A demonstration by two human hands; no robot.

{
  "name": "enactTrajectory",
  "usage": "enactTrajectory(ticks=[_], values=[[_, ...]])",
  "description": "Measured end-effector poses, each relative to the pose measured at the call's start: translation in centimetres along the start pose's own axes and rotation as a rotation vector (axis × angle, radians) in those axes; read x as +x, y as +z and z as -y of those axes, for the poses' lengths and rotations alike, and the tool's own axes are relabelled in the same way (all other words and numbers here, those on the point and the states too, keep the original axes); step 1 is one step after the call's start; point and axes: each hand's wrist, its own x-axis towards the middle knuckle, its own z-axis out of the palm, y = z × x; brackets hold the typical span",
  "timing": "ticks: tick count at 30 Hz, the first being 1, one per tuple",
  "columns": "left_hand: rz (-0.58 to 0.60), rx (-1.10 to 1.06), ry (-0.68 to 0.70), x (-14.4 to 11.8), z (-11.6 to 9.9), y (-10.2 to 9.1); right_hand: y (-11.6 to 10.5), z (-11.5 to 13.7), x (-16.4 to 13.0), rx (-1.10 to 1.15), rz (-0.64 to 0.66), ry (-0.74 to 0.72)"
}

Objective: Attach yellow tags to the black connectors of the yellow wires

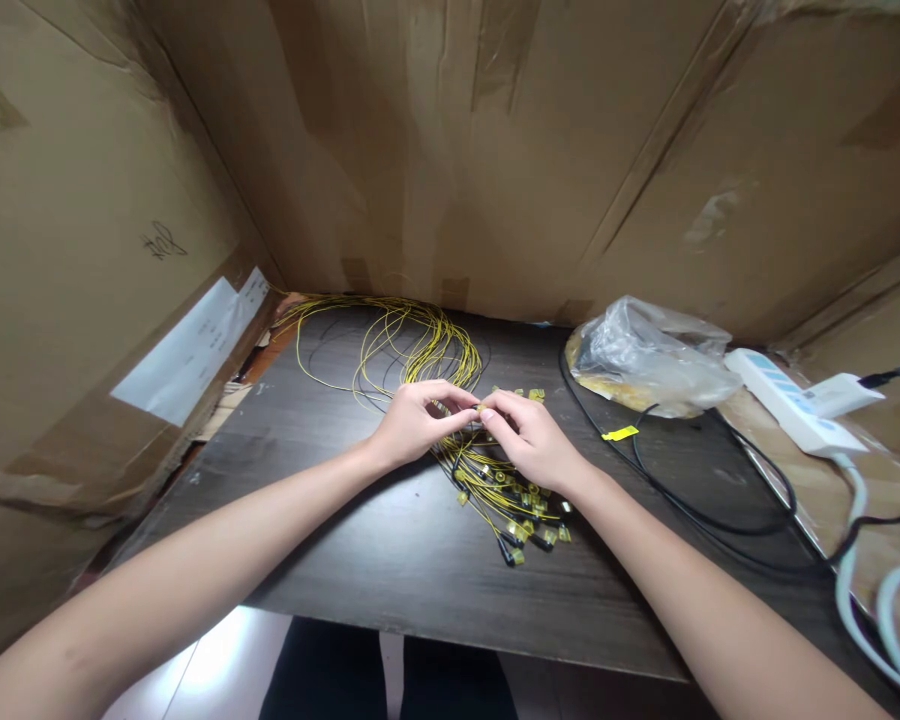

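Note:
My left hand (422, 422) and my right hand (529, 435) meet at the middle of the table, fingertips pinched close together. Between them is the small end of a thin cable, mostly covered by the fingers. Beneath and in front of my right hand lies a bunch of black cable connectors (507, 552) with small yellow pieces at their tips. Their thin yellow cables (450, 350) run under my hands and loop loosely behind my left hand, toward the back left.
On the right stand a clear plastic bag (652, 350) with yellow contents and a white power strip (795, 405) with a plug in it. A black cable (690, 515) with a yellow tag curves along the right side. Cardboard walls (450, 150) enclose the dark table (345, 560).

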Motion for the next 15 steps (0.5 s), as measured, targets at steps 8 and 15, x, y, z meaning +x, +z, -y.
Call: enactTrajectory(ticks=[8, 15], values=[[0.012, 0.053, 0.035, -0.11, -0.46, 0.11, 0.11, 0.08, 0.02, -0.042, 0.007, -0.018], [0.025, 0.049, 0.005, -0.06, -0.27, 0.09, -0.02, 0.28, -0.01, 0.047, -0.036, 0.007]])
